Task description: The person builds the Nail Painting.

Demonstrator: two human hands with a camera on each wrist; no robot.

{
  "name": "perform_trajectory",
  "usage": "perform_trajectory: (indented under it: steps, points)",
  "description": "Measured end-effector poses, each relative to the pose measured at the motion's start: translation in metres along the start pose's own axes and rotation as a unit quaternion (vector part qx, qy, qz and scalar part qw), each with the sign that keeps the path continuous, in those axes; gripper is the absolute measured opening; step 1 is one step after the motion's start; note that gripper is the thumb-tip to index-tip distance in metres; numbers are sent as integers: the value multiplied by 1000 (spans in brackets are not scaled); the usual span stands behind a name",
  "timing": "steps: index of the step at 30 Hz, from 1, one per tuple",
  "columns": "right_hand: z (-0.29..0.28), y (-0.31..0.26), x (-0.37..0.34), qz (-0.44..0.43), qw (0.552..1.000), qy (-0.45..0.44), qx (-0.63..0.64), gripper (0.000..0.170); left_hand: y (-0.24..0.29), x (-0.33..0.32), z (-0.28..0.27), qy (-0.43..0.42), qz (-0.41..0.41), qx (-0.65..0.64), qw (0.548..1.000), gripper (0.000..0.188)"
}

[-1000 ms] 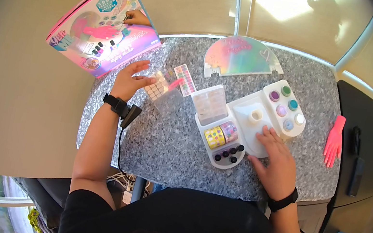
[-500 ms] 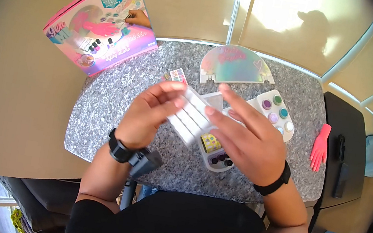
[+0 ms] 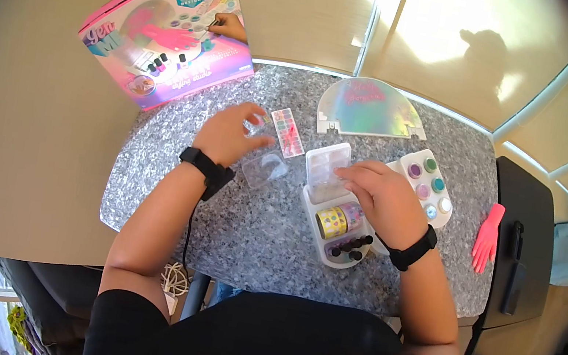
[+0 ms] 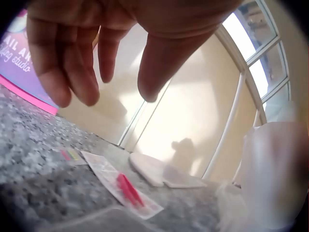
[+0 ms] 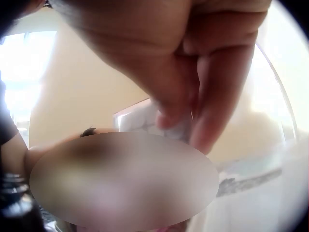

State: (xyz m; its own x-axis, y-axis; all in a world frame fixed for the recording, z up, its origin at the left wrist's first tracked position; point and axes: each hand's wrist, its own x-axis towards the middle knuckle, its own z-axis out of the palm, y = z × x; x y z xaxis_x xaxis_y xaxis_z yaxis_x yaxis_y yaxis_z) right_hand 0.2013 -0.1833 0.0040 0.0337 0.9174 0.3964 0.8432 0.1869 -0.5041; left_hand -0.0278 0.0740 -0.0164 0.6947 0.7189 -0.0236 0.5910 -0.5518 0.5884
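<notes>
My right hand (image 3: 393,204) is over the white organizer (image 3: 337,262), beside its upright clear box (image 3: 319,189). In the right wrist view, thumb and finger pinch a white sheet with rounded shapes (image 5: 140,121). My left hand (image 3: 225,135) hovers over the table with fingers spread and slightly bent, holding nothing. Below it lies a clear plastic bag (image 3: 259,172). A sticker sheet (image 3: 282,119) is just beyond, with pink tweezers (image 4: 126,188) lying across it in the left wrist view. Tape rolls (image 3: 330,223) and black-capped bottles (image 3: 355,244) sit in the organizer.
A large pink-and-purple box (image 3: 180,35) stands at the back left. A shiny half-round panel (image 3: 373,110) is at the back edge. Several small pots (image 3: 423,191) fill the organizer's right section; a pink model hand (image 3: 487,239) lies farther right, near a black cabinet (image 3: 533,269).
Both hands came together around a white ridged panel, then parted. The left hand has moved back left, without it; the right hand is now at the clear box. The clear bag lies bare on the table.
</notes>
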Motion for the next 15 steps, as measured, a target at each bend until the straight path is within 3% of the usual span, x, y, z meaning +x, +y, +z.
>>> perform_trajectory:
  steps: [1, 5, 8, 11, 13, 15]
  points:
    - [1, -1, 1, 5, 1000, 6, 9, 18, 3, -7, 3, -30, 6, 24, 999, 77]
    - [1, -1, 1, 52, 998, 15, 35, 11, 4, -35, 24, -36, 62, 26, 997, 82]
    - [5, 6, -4, 67, 997, -30, 9, 4, 1, -53, 31, -9, 89, 68, 994, 83]
    - [9, 5, -3, 63, 998, -19, -14, 5, -6, -62, 41, -7, 78, 71, 994, 80]
    - [9, 5, -3, -1, 999, 21, -50, 7, -5, -64, 41, 2, 77, 73, 994, 79]
    - [4, -6, -2, -7, 997, 52, -64, 10, 1, -67, 40, 20, 96, 65, 993, 75]
